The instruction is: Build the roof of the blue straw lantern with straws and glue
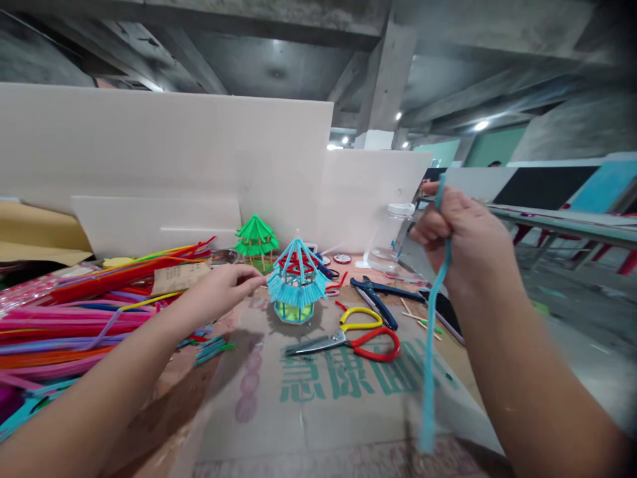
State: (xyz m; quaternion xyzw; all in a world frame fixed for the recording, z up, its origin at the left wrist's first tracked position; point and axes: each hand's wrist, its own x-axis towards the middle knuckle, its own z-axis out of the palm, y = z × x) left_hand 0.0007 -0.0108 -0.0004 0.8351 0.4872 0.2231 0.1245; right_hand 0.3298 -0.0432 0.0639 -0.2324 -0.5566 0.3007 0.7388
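Standing on the printed cardboard sheet (323, 405) that is covering the counter, the small pavilion model of light-blue pipe cleaners (297, 282) is showing a pointed ribbed roof with red strands inside, a fringed eave and a yellow-green base. The left hand (223, 285) is reaching toward it, fingertips just touching the eave on its left side, fingers loosely apart and gripping nothing. The right hand (460, 242) is raised to the right of the model, its grip closed tight around a long light-blue pipe cleaner (432, 332) that is hanging down past the wrist; the lower end is blurring into the cardboard, and the top end is poking out above the fist. Lying near the model's right side are scissors with red and yellow handles (355, 338), with dark blue pliers (375, 295) just behind. A green pipe-cleaner pavilion (255, 240) is standing behind the model, partly hidden by it. The heap of coloured pipe cleaners (64, 318) on the left is being cut off by the picture's edge.
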